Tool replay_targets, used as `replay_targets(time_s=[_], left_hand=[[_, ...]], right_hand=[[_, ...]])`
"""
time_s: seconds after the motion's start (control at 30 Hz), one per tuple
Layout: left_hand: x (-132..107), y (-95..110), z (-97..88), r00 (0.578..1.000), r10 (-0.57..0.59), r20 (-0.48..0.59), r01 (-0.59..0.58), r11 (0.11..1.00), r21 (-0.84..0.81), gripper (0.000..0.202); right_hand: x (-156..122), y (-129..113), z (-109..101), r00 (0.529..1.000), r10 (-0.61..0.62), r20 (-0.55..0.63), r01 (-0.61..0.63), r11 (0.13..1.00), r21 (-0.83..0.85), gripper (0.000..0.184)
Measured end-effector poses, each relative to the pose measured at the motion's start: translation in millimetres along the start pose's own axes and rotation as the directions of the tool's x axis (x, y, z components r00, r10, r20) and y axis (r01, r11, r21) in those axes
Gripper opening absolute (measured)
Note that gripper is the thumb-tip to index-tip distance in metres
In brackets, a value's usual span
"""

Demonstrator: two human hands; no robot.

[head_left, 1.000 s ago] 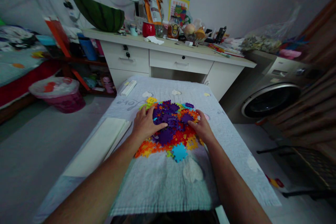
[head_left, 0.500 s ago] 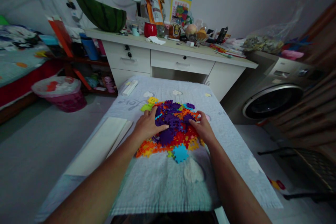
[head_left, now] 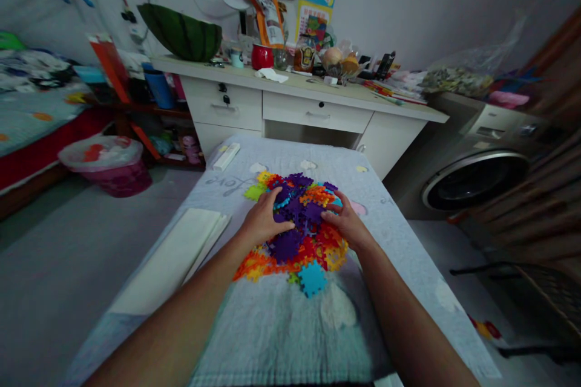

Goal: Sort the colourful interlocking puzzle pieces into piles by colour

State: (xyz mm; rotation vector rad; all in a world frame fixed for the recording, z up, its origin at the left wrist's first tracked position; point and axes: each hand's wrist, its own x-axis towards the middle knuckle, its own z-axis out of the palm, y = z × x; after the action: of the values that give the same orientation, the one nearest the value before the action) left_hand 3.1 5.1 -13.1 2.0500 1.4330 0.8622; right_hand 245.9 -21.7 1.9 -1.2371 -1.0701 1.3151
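Note:
A heap of toothed plastic pieces, like toy gears or snowflakes, lies on a cloth-covered table. On top are purple pieces [head_left: 287, 245]; red, orange and yellow pieces spread around them. A flat blue piece [head_left: 312, 279] rests at the near edge, and a lime green piece [head_left: 254, 191] at the far left. My left hand [head_left: 263, 217] cups the heap's left side, thumb and fingers spread. Against the right side is my right hand [head_left: 348, 225], its fingers apart and touching purple and red pieces. Fingertips of both hands are partly hidden among the pieces.
A folded white cloth or paper stack [head_left: 175, 254] lies left on the tablecloth [head_left: 272, 338], with a small white box [head_left: 226, 157] at the far left corner. Beyond stands a cluttered white desk [head_left: 227, 100]. A washing machine [head_left: 476, 175] is at right, a pink bin [head_left: 113, 172] at left.
My right hand has moved slightly inward and the heap's right side is pushed closer together. Several pieces have shifted within the pile. The camera view has tilted a little upward.

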Motion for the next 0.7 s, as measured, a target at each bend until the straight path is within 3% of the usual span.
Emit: replay_targets(time_s=[0.17,0.33,0.5,0.7], left_hand=[[4,2,-2.9,0.999,-0.028,0.026,0.029,0.999,-0.022,0.095],[4,4,-4.9,0.996,-0.044,0.073,0.048,0.997,-0.052,0.096],[2,7,-3.5,0.998,0.011,0.063,-0.001,0.988,-0.151,0.095],[3,12,-2.5,0.992,0.126,-0.009,-0.123,0.953,-0.275,0.084]], right_hand=[[10,-3,12,0.997,0.015,0.075,-0.013,1.0,-0.015,0.074],[19,-1,23,0.998,-0.012,0.061,0.02,0.992,-0.126,0.073],[19,-1,31,0.998,-0.039,0.059,0.042,0.998,-0.054,0.071],[15,-5,34,0.974,-0.191,0.123,0.194,0.981,-0.011,0.065]])
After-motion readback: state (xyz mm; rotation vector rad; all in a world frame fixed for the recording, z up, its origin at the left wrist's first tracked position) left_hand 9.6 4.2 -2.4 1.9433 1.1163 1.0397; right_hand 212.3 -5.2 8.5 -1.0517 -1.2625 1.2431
